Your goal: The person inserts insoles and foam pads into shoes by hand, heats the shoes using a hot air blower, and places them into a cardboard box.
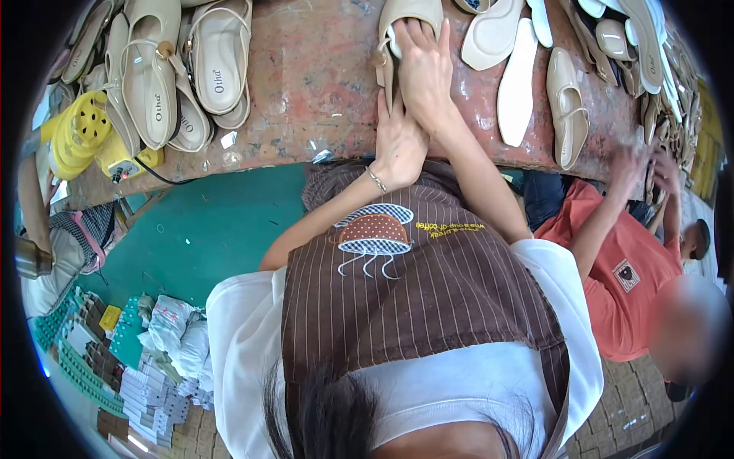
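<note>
A beige shoe [410, 11] with a rounded toe lies at the top middle of the workbench [306, 84], toe pointing away from me. The fingers of my right hand [426, 73] reach into its opening, and their tips are hidden inside. A white edge, perhaps of an insole, shows beside them. My left hand [403, 141], with a bracelet at the wrist, is closed at the heel end of the same shoe, partly under my right wrist. Its fingers are partly covered.
Several beige shoes [220, 73] marked "Otha" stand at the left by a yellow perforated device [88, 122] with a black cord. On the right lie pale insoles [518, 84], a single strapped shoe [567, 111] and a pile of shoe parts. A co-worker in a red shirt [623, 275] sits at the right.
</note>
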The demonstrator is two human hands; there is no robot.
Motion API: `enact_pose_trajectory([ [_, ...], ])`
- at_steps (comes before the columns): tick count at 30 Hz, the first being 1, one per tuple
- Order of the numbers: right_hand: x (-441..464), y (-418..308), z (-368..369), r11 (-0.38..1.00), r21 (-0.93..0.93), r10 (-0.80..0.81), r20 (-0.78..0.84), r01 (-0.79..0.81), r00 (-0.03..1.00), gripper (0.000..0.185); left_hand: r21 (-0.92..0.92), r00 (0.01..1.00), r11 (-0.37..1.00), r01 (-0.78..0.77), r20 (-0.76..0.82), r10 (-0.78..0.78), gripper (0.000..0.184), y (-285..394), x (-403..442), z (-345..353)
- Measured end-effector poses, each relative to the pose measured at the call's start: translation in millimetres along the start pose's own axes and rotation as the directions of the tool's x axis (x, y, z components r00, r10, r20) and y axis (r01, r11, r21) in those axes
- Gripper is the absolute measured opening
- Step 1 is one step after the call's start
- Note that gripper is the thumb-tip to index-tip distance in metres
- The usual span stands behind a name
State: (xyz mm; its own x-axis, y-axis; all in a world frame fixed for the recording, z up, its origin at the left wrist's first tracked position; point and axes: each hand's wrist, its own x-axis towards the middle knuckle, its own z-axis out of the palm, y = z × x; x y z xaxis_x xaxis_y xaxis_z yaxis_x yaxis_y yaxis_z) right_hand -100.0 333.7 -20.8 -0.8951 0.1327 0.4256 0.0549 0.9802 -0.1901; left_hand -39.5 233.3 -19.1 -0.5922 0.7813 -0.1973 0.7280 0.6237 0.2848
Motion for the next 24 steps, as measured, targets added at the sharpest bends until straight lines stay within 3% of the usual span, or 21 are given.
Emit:
enact_pose_trajectory([
  [2, 11, 10, 1, 0.996, -0.013, 0.085, 0.164, -0.084, 0.983, 0.035, 0.011, 0.998, 1.000, -0.014, -0.054, 0.015, 0.053, 3, -6, 6],
  [3, 8, 10, -2, 0.996, -0.012, 0.084, 0.162, -0.083, 0.983, 0.035, 0.022, 0.994, 0.999, -0.026, -0.110, 0.028, 0.052, 4, -10, 11],
  [5, 1, 9, -8, 0.998, 0.042, -0.043, -0.048, 0.045, 0.998, 0.024, 0.037, 0.973, 0.998, -0.042, -0.225, 0.050, 0.052, 5, -12, 15],
  [11, -7, 15, 4, 0.996, 0.062, -0.051, -0.123, 0.059, 0.991, 0.026, -0.080, 0.961, 0.992, -0.094, -0.266, 0.070, 0.052, 8, -9, 22],
  [15, 11, 15, -14, 0.997, 0.029, 0.065, 0.203, -0.072, 0.977, 0.030, -0.036, 0.965, 0.995, -0.090, -0.249, 0.078, 0.050, 11, -6, 9],
  [20, -19, 7, -3, 0.992, -0.114, -0.049, 0.015, 0.050, 0.999, 0.038, -0.310, 0.966, 0.938, -0.154, -0.247, 0.077, 0.047, 8, -9, 15],
  [21, -21, 10, -4, 0.992, -0.118, -0.040, 0.015, 0.041, 0.999, 0.038, -0.349, 0.966, 0.922, -0.170, -0.242, 0.087, 0.047, 10, -10, 16],
  [24, 1, 3, -16, 0.996, -0.050, 0.081, 0.194, -0.073, 0.978, 0.046, -0.211, 0.967, 0.964, -0.160, -0.232, 0.109, 0.044, 10, -11, 11],
])
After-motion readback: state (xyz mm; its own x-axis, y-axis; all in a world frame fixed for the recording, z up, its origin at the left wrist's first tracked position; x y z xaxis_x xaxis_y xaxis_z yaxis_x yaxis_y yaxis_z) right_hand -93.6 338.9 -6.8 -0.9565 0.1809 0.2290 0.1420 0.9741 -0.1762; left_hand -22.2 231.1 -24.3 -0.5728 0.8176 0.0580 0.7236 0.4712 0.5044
